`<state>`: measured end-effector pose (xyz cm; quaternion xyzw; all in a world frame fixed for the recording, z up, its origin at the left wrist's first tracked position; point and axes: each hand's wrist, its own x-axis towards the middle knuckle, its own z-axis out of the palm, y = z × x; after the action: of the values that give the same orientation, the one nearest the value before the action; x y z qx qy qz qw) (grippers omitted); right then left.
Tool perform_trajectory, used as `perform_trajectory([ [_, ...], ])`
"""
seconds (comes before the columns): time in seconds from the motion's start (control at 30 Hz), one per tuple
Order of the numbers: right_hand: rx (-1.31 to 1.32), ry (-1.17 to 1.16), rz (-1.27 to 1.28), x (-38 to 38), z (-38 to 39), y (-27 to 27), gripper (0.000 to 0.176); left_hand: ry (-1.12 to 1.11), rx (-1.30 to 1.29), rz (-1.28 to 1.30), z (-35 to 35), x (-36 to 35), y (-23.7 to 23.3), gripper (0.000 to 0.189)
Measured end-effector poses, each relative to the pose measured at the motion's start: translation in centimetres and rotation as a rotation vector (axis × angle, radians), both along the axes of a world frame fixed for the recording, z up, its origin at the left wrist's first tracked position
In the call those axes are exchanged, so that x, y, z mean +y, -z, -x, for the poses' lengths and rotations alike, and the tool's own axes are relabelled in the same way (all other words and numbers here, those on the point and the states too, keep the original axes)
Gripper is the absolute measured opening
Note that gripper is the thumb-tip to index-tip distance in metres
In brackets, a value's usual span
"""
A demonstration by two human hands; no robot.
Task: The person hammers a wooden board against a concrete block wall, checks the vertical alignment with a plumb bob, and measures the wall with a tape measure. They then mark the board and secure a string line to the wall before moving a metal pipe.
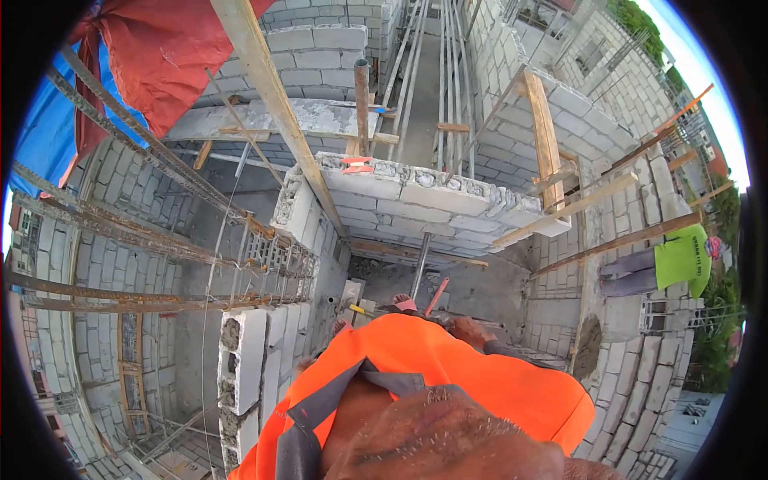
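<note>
Beyond the orange shirt, my right hand (470, 330) shows small and partly covered by the shirt; its finger shape and anything in it are unclear. A red bar-like object (437, 296) stands just ahead of this hand. Only a sliver of skin at the shirt's left edge, apparently my left hand (304, 365), is visible beside the block wall (276, 344), with its fingers hidden. A yellow object (360, 310) lies near my feet. A metal pipe (421, 264) leans against the low block wall (424, 196) in front of me.
Rusty rebar (120, 296) extends across the left side. A long timber (272, 96) slants overhead, and wooden braces (600, 204) cross on the right. Another person in a green shirt (680, 260) is at the far right. Pipes (452, 96) run beyond the front wall.
</note>
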<state>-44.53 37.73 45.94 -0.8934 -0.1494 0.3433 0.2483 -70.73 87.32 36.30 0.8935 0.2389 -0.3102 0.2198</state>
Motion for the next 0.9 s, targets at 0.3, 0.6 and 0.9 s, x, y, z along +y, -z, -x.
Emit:
perform_trajectory([
  [0.3,-0.56,-0.275,0.127,13.7,-0.8,30.7,0.016,-0.07,0.079,0.265,-7.0,-6.4,-4.4,0.033],
  [0.6,0.272,-0.576,0.124,-0.6,-0.7,-10.7,0.023,-0.07,0.085,0.273,-7.9,-6.3,-4.0,0.032],
  [0.9,-0.346,-0.306,0.031,15.6,-3.3,29.5,0.015,-0.074,0.082,0.281,-9.0,-6.7,-5.4,0.032],
])
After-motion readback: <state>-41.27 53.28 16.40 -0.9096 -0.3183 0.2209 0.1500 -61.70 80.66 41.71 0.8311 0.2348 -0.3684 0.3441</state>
